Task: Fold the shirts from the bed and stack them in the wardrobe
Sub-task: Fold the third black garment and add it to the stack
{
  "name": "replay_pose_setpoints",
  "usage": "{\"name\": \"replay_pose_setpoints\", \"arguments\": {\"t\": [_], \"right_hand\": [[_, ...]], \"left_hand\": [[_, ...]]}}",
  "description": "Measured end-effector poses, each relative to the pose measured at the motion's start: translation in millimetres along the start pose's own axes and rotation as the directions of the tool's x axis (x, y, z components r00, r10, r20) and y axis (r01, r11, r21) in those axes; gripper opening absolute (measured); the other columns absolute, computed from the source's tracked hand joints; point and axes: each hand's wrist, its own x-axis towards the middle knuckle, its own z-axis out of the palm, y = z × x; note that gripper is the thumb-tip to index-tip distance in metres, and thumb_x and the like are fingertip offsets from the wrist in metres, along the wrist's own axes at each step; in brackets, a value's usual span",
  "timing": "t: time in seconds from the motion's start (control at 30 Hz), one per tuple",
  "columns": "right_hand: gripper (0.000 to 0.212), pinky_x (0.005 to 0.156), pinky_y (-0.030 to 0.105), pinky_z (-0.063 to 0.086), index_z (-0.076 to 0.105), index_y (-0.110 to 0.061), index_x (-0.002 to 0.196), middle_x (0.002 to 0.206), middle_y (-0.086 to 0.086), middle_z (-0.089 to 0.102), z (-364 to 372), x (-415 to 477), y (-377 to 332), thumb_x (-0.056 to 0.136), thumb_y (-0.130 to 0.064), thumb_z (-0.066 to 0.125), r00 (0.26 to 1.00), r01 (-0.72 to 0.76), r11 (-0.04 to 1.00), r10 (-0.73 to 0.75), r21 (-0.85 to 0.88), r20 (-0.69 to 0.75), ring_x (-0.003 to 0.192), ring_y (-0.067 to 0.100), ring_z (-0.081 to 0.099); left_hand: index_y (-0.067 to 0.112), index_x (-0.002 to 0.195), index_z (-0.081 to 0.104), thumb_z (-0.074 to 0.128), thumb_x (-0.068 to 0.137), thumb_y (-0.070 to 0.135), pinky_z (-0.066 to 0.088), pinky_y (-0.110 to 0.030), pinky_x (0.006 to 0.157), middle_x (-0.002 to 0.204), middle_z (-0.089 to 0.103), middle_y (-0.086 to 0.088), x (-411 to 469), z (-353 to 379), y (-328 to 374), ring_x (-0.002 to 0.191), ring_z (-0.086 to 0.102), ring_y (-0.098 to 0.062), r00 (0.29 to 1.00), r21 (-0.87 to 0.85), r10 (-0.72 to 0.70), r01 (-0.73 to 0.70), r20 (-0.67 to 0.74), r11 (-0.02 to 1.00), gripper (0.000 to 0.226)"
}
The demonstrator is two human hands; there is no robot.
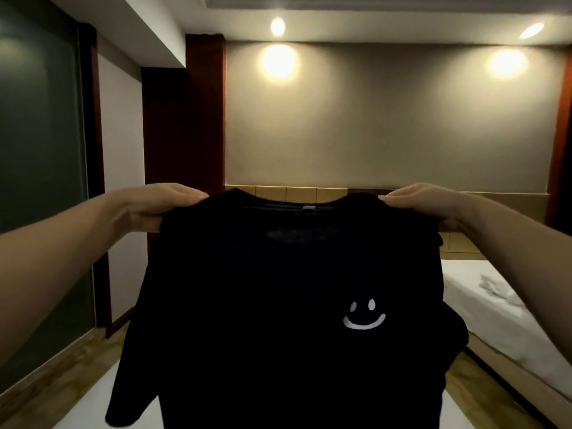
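My left fingers [190,193] lie over one shoulder of the black shirt [278,289] and grip it. My right fingers [394,198] grip the other shoulder the same way. So both hands are closed on the cloth. The left hand [161,209] is at the middle left of the frame and the right hand [418,209] is at the middle right. They sit at the same height, with the collar [291,205] between them.

The shirt is up in the air, in the middle of the frame. It hangs straight down from my fingers. Its long way runs top to bottom, from the collar down past the lower edge of the frame. The front faces me, and I see a white smiley [364,315] at the lower right of the cloth. One sleeve [130,391] hangs at the lower left.

Neither hand is nearer, since each has its own shoulder. I think the next move is to lay the shirt flat, and that depends on what is below it. A white surface [77,410] peeks out under the shirt at the bottom left. I cannot tell what it is. A bed [510,329] lies off to the lower right, with a pale cloth [495,289] on it. I would lower both hands together and keep them level.
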Motion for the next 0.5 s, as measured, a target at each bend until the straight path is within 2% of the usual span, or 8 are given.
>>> {"name": "replay_pose_setpoints", "arguments": {"t": [0.1, 0.17, 0.23, 0.27, 0.33, 0.37, 0.43, 0.5], "right_hand": [[0.018, 0.053, 0.014, 0.047, 0.068, -0.011, 0.088, 0.074, 0.002, 0.063, 2.2, 3.3, -2.3, 0.089, -0.026, 0.058, 0.974, 0.099, 0.991, -0.114, -0.087, -0.195, 0.067, 0.013, 0.06], [0.02, 0.059, 0.018, 0.045, 0.067, -0.01, 0.089, 0.08, 0.007, 0.063, 7.8, 12.7, -16.4, 0.093, -0.025, 0.055, 0.807, 0.295, 0.943, -0.333, -0.156, -0.488, 0.076, 0.019, 0.057], [0.028, 0.072, 0.028, 0.039, 0.065, -0.005, 0.104, 0.099, 0.015, 0.064, 10.5, 22.8, -31.7, 0.096, -0.026, 0.049, 0.596, 0.308, 0.891, -0.454, -0.334, -0.662, 0.094, 0.028, 0.058], [0.029, 0.074, 0.029, 0.036, 0.064, -0.004, 0.108, 0.108, 0.017, 0.063, 13.2, 26.3, -36.1, 0.097, -0.025, 0.047, 0.598, 0.217, 0.869, -0.478, -0.444, -0.644, 0.102, 0.03, 0.057], [0.028, 0.078, 0.029, 0.036, 0.063, -0.006, 0.11, 0.117, 0.017, 0.062, 21.3, 36.2, -24.2, 0.097, -0.024, 0.046, 0.767, 0.044, 0.754, -0.446, -0.655, -0.462, 0.107, 0.031, 0.056], [0.027, 0.079, 0.029, 0.036, 0.063, -0.008, 0.109, 0.116, 0.016, 0.063, 23.9, 37.8, -15.6, 0.097, -0.025, 0.047, 0.799, 0.016, 0.705, -0.435, -0.709, -0.415, 0.107, 0.031, 0.055], [0.027, 0.077, 0.029, 0.033, 0.063, -0.011, 0.109, 0.113, 0.016, 0.064, 21.3, 33.6, -7.2, 0.097, -0.028, 0.046, 0.736, 0.026, 0.716, -0.486, -0.698, -0.471, 0.107, 0.033, 0.055], [0.028, 0.076, 0.029, 0.034, 0.063, -0.013, 0.11, 0.113, 0.016, 0.064, 15.4, 27.8, -8.7, 0.098, -0.03, 0.045, 0.67, 0.017, 0.772, -0.48, -0.635, -0.566, 0.107, 0.034, 0.055]], "left_hand": [[0.008, 0.079, 0.066, 0.085, 0.061, 0.036, 0.052, -0.025, 0.058, 0.073, 0.057, -0.007, -1.2, 3.3, 2.0, 0.061, 0.058, -0.015, 0.997, 0.047, 0.017, -0.021, 0.075, 0.999, 0.039], [0.012, 0.077, 0.065, 0.081, 0.063, 0.044, 0.047, -0.024, 0.06, 0.073, 0.054, -0.004, 4.8, 10.7, 17.8, 0.062, 0.055, -0.011, 0.98, 0.074, 0.154, -0.145, -0.125, 0.987, 0.038], [0.015, 0.079, 0.061, 0.062, 0.085, 0.037, 0.04, -0.025, 0.061, 0.073, 0.052, -0.001, 18.6, 21.2, 30.3, 0.061, 0.052, -0.009, 0.849, 0.288, 0.355, -0.253, -0.392, 0.924, 0.023], [0.017, 0.082, 0.059, 0.052, 0.093, 0.028, 0.039, -0.025, 0.062, 0.076, 0.055, -0.001, 26.4, 28.0, 34.2, 0.063, 0.052, -0.009, 0.787, 0.476, 0.431, -0.202, -0.441, 0.856, 0.017], [0.024, 0.086, 0.058, 0.046, 0.096, 0.019, 0.041, -0.022, 0.061, 0.085, 0.061, -0.004, 40.9, 37.6, 23.6, 0.069, 0.055, -0.012, 0.779, 0.81, 0.509, -0.003, -0.366, 0.586, 0.016], [0.025, 0.089, 0.056, 0.046, 0.097, 0.02, 0.04, -0.021, 0.058, 0.084, 0.061, -0.003, 43.1, 38.6, 15.5, 0.069, 0.055, -0.012, 0.745, 0.871, 0.56, 0.058, -0.363, 0.487, 0.015], [0.02, 0.098, 0.057, 0.042, 0.098, 0.022, 0.037, -0.023, 0.054, 0.077, 0.057, 0.001, 39.2, 34.8, 8.5, 0.065, 0.054, -0.013, 0.608, 0.882, 0.674, 0.095, -0.419, 0.462, 0.015], [0.012, 0.104, 0.059, 0.04, 0.099, 0.022, 0.037, -0.024, 0.054, 0.076, 0.056, 0.0, 32.3, 33.5, 7.9, 0.064, 0.054, -0.015, 0.601, 0.882, 0.683, 0.081, -0.415, 0.465, 0.022]]}}
